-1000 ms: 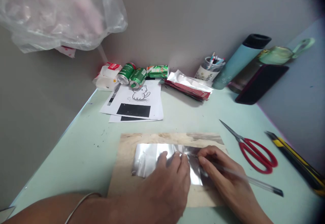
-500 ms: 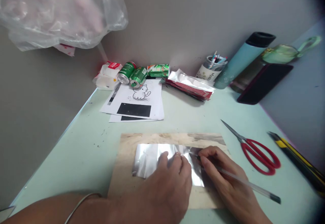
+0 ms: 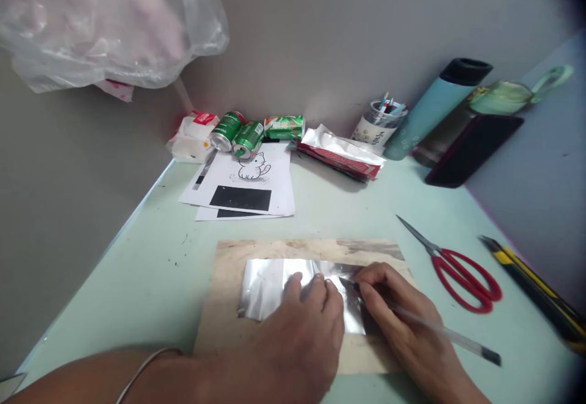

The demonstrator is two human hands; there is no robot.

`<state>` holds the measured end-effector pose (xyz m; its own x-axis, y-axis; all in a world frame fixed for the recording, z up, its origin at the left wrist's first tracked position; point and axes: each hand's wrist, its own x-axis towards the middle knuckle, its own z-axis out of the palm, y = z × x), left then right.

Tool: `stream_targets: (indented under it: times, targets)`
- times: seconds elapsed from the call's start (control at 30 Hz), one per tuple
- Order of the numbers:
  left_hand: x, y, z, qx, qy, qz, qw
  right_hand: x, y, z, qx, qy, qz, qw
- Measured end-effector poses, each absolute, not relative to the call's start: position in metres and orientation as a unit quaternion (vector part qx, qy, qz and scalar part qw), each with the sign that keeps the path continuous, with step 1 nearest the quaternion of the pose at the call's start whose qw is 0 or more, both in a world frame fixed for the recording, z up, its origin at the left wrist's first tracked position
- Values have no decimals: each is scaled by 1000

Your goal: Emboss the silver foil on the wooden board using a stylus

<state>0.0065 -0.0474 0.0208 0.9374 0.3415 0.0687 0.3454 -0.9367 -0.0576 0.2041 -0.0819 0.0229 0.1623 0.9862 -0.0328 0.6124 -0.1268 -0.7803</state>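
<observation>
A shiny sheet of thin metal (image 3: pixel 268 282) lies flat on a wooden board (image 3: pixel 229 324) near the front of the pale green table. My left hand (image 3: pixel 302 337) presses down on the sheet, fingertips spread across its middle. My right hand (image 3: pixel 403 331) holds a clear pen (image 3: pixel 439 331), whose tip touches the sheet just right of my left fingertips. The right part of the sheet is hidden under both hands.
Red-handled scissors (image 3: pixel 458 270) and a yellow-black utility knife (image 3: pixel 535 294) lie to the right. Printed papers with a cat drawing (image 3: pixel 247 187), green cans (image 3: pixel 238 132), a foil packet (image 3: pixel 343 154), a pen cup (image 3: pixel 378 126), bottles and a phone stand at the back. A plastic bag (image 3: pixel 101 19) hangs upper left.
The pen's rear end has swung slightly lower and closer while the tip stays on the sheet. My left hand has hardly moved.
</observation>
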Motion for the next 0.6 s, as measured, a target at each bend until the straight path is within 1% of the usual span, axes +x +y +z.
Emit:
stream_targets:
  times: [0.37, 0.6]
  targets:
    - [6, -48, 22, -984, -173, -18, 32, 204, -82, 20, -693, -567, 298, 331]
    - [7, -48, 21, -984, -174, -27, 27, 204, -83, 23, -689, -575, 303, 320]
